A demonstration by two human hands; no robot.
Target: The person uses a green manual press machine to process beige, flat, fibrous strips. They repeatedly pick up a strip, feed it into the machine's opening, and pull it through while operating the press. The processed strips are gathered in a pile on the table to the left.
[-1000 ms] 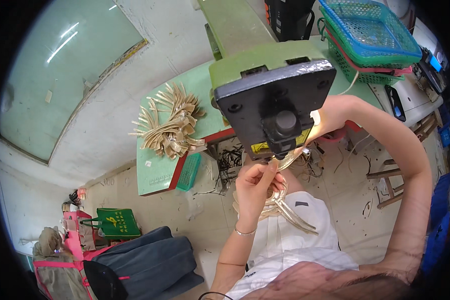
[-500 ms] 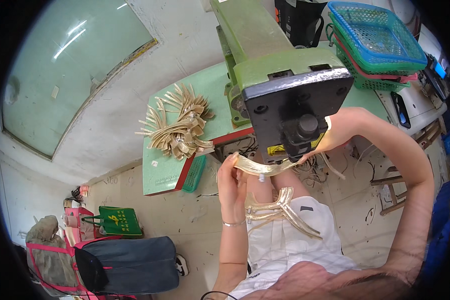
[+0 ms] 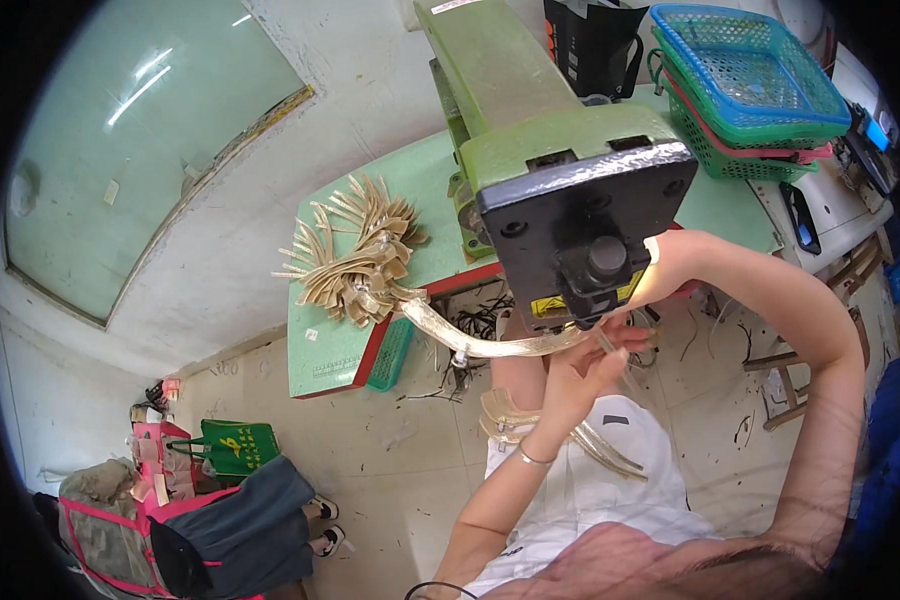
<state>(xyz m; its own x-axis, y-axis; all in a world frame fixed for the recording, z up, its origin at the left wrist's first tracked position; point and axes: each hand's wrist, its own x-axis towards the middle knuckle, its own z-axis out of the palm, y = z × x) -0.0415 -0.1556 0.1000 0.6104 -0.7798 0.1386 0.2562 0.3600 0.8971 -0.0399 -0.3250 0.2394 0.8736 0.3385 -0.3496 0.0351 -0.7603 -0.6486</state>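
A metallic gold strap (image 3: 495, 347) with a small buckle-like fitting spans from the table's edge to beneath the black press head. My left hand (image 3: 577, 385), a bracelet at its wrist, reaches under the head beside the strap's right end. Its fingers look spread, near a thin pale strip. My right hand (image 3: 642, 300) comes in from the right behind the press head (image 3: 575, 235); most of its fingers are hidden, so its grip cannot be made out. Gold strap pieces (image 3: 610, 452) lie across my lap, partly covered by my left forearm.
A heap of gold straps (image 3: 355, 260) lies on the green table (image 3: 320, 350), beside the green press (image 3: 510, 70). Stacked plastic baskets (image 3: 760, 90) stand at the back right. At lower left are a person's dark trousers (image 3: 250, 530) and a green bag (image 3: 235, 450).
My left hand has let go of the strap's left part and moved right, under the press head. The strap's left end now reaches the table heap. The person at lower left has shifted.
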